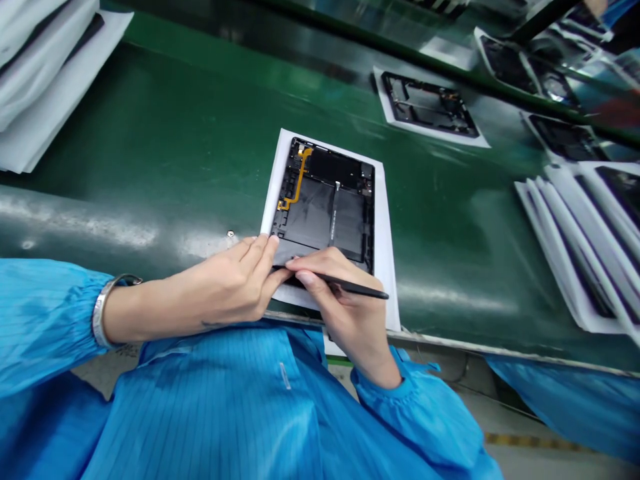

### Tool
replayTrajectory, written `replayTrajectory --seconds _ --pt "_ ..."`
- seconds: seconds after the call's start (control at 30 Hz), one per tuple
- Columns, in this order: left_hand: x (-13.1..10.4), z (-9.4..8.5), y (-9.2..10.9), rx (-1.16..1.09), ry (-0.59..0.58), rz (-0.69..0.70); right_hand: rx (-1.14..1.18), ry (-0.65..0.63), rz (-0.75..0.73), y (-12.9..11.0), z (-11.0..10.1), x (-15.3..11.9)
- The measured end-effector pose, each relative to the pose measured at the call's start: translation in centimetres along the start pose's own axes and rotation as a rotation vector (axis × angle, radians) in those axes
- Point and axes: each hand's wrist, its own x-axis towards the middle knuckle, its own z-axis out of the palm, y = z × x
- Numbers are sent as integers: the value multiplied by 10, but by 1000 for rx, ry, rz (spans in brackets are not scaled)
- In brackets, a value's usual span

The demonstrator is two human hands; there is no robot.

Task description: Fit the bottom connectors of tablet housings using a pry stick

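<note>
An opened tablet (325,207) with a dark battery area lies on a white foam sheet (389,267) at the table's front edge. An orange flex cable (301,177) runs down its left side. My right hand (345,290) is closed around a thin black pen-like tool (363,289), its tip hidden at the fingers near the tablet's lower edge. My left hand (240,277) rests at the lower left corner, fingertips on the tablet and foam, thumb close to my right fingers. Whether it pinches anything cannot be made out.
Stacks of foam sheets stand at the left (55,87) and right (575,253) of the green table (190,120). Another opened tablet (430,103) lies on foam behind, with more at the back right. A small metal piece (231,235) lies near my left hand.
</note>
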Motion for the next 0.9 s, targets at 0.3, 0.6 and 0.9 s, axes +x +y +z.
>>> replayTrajectory --seconds 0.3,0.6,0.9 --pt "-19 9 -25 -204 127 37 17 -21 -73 2 -2 2" --pt "-18 6 -33 -144 116 49 15 -6 -2 2 -5 0" --pt "-14 6 -36 -206 82 18 13 -42 -94 3 -2 2"
